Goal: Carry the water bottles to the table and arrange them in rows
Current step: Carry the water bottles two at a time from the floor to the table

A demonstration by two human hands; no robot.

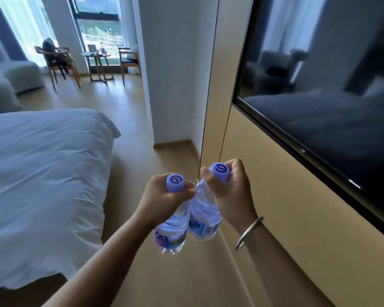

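Observation:
I hold two clear plastic water bottles with purple caps, one in each hand, over the wooden floor. My left hand (162,202) grips the neck of the left bottle (172,231), just under its cap. My right hand (231,191) grips the neck of the right bottle (203,220) the same way. Both bottles hang upright, side by side and almost touching. A small round table (97,55) stands far ahead by the window, with a laptop and small items on it.
A bed with a white duvet (42,173) fills the left. A wall-mounted dark TV screen (319,96) and beige panel lie on the right. A white wall corner (164,85) juts ahead. Two wooden chairs (58,60) flank the table; a grey sofa (7,83) sits far left.

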